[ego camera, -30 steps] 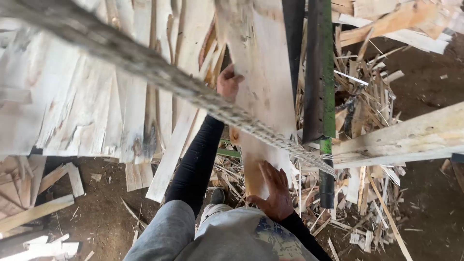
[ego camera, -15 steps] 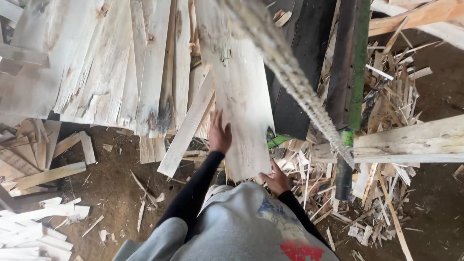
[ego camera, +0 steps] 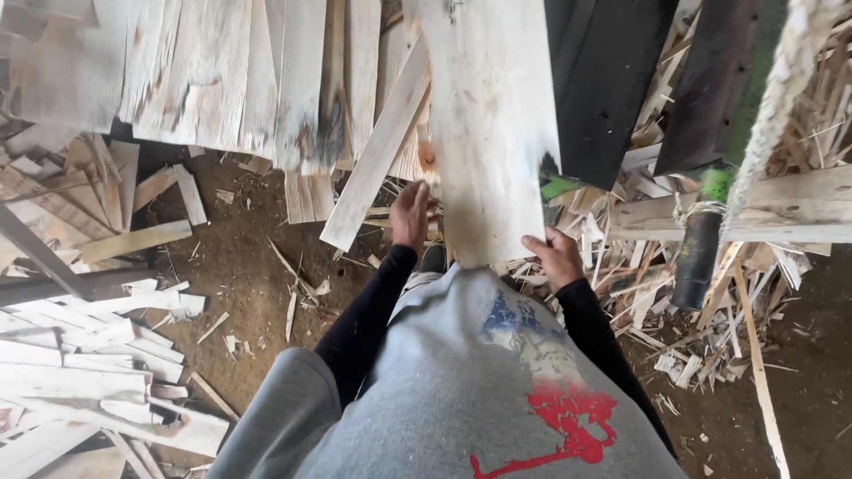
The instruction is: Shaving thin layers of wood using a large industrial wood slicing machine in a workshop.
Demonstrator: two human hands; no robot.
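Observation:
A wide pale wooden board [ego camera: 488,124] stands on end in front of me, its lower edge near my chest. My left hand [ego camera: 410,215] lies flat against the board's left edge, fingers pointing up. My right hand [ego camera: 555,257] grips the board's lower right corner. My sleeves are black and my top is grey with a red and blue print.
Many pale planks [ego camera: 222,80] lean in a stack at the upper left. Short offcuts [ego camera: 89,372] pile up at the lower left. Splinters and scrap [ego camera: 674,310] cover the dirt at right. A dark metal frame [ego camera: 612,80], a thick rope [ego camera: 781,98] and a timber beam [ego camera: 781,208] stand at right.
The view has dropped and the rope has swung to the right edge. My left hand slid lower on the board; both hands now sit near its bottom end.

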